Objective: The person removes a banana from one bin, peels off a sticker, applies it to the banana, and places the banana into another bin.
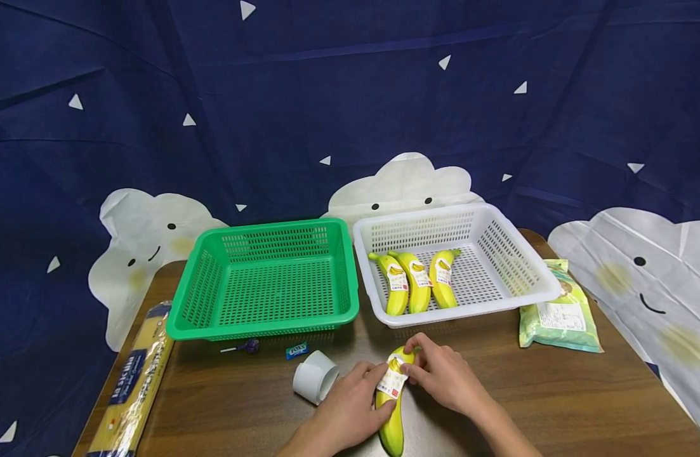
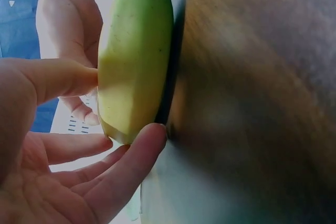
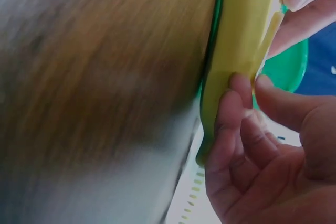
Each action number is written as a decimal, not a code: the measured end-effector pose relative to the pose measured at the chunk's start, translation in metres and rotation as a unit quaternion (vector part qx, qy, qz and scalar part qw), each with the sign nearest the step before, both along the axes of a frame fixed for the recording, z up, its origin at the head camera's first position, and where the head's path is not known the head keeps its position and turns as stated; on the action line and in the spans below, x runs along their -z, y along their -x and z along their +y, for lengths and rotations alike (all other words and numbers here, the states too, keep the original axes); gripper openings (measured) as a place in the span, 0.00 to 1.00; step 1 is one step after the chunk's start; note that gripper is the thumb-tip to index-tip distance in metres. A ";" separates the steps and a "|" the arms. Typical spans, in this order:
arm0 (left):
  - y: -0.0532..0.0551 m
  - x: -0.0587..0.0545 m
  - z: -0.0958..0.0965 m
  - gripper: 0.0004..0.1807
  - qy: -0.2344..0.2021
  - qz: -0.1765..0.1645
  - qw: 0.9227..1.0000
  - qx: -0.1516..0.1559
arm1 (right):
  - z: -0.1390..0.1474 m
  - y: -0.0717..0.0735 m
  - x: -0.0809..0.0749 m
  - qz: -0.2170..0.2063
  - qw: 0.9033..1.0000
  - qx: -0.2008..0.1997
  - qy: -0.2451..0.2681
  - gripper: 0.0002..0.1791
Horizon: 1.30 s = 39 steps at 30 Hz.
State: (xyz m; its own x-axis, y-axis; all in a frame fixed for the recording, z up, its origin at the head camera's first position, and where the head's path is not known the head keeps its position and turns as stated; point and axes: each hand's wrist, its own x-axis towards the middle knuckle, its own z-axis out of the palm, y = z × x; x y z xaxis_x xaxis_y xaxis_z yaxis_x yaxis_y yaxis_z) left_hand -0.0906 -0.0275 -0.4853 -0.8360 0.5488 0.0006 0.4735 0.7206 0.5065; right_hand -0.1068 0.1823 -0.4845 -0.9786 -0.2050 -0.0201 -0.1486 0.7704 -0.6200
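A yellow banana (image 1: 392,429) with a greenish tip lies lengthwise on the table, a white label (image 1: 392,379) with a banana print on its upper part. My left hand (image 1: 352,406) holds it from the left, thumb (image 2: 73,80) on one side and fingers on the other in the left wrist view. Around the stem end, my right hand (image 1: 443,374) grips the banana with curled fingers. Its thumb (image 3: 283,100) presses at the label's edge. Three labelled bananas (image 1: 419,295) lie in the white basket (image 1: 469,313) behind.
A green basket (image 1: 261,295) stands left of the white one. In front are a lollipop (image 1: 251,345), a small blue wrapped candy (image 1: 297,350) and a white hollow roll (image 1: 311,379). A spaghetti pack (image 1: 129,387) lies far left, a green-yellow bag (image 1: 561,317) at right.
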 end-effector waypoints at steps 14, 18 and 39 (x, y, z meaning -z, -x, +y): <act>-0.002 0.001 0.000 0.28 -0.007 0.010 1.000 -0.005 | 0.002 0.004 0.001 -0.026 0.999 -0.019 0.025 0.11; -0.002 0.000 0.000 0.28 -0.002 -0.004 1.000 -0.003 | 0.006 0.002 0.001 -0.029 0.998 -0.045 0.032 0.15; -0.002 0.001 0.000 0.28 0.002 0.011 1.000 0.002 | 0.018 0.008 0.000 -0.020 0.992 -0.127 0.004 0.18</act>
